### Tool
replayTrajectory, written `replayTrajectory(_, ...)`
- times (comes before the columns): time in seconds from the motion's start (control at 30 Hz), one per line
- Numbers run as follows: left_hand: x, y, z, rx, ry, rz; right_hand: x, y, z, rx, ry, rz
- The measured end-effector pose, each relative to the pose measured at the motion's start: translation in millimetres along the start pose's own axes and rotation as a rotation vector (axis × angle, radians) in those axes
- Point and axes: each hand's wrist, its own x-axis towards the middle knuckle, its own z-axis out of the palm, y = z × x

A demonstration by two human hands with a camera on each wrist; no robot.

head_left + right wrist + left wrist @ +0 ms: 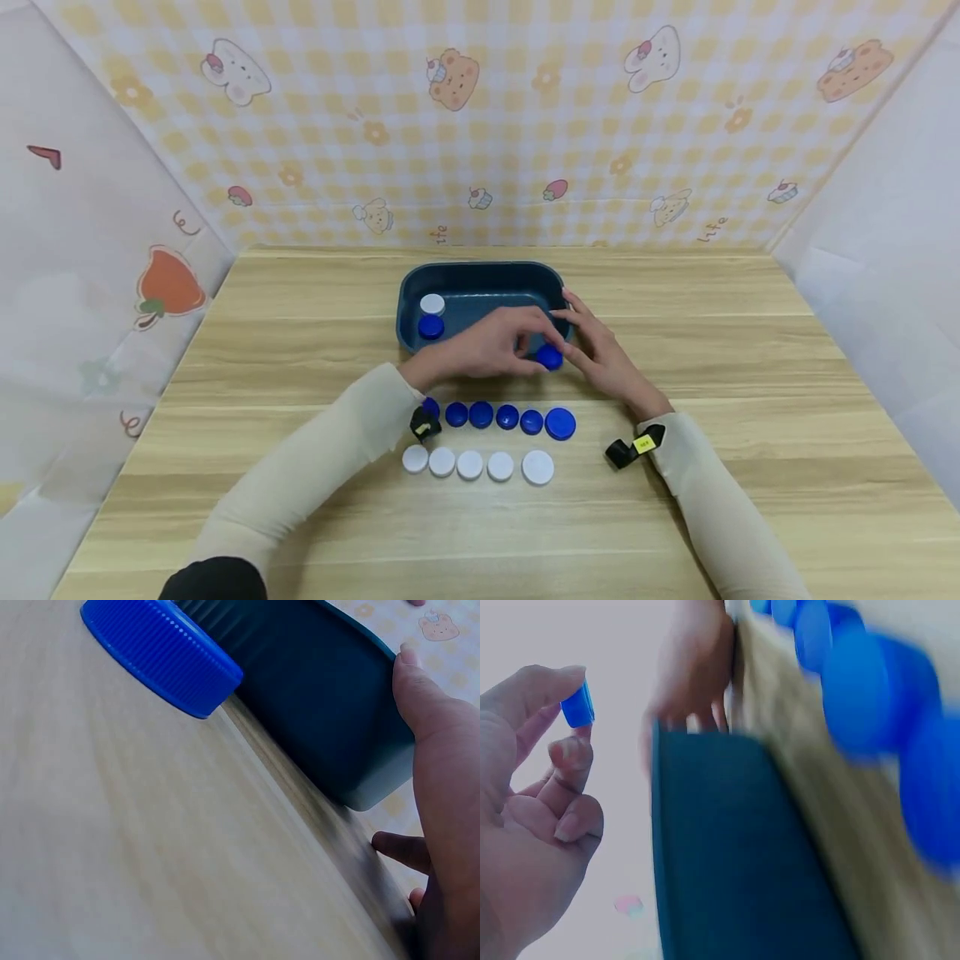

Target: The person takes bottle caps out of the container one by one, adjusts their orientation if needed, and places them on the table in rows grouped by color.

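My left hand (pixel 498 343) pinches a small blue bottle cap (pixel 577 707) between thumb and fingertip. In the head view this hand reaches over the near edge of a dark teal box (pixel 480 267), with the held cap by its near right corner. Inside the box, at the left, lie a white cap (pixel 432 304) and a blue cap (pixel 431 327). My right hand (pixel 606 358) lies along the right end of the box, fingers extended. The right wrist view has its thumb (pixel 420 697) at the box rim.
Nearer than the box, several blue caps (pixel 482 414) form a row on the wooden table (pixel 300 333), a larger blue cap (pixel 560 423) at its right end. A row of white caps (pixel 470 465) lies nearer still. Behind the table rises a checked backdrop (pixel 510 158).
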Motion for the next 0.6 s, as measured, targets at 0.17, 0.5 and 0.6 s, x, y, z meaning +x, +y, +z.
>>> replayTrajectory(0.17, 9.7, 23.8, 24.3, 0.090, -0.112, 0.066, -3, 5, -1, 0.040, -0.008, -0.018)
replayTrajectory(0.5, 31.7, 37.3, 64.2, 0.410, -0.270, 0.043, 0, 4, 0, 0.008, 0.017, -0.066)
replayTrajectory(0.6, 34.6, 35.5, 72.4, 0.449, -0.308, 0.016, 3, -12, -4, 0.015, 0.013, -0.072)
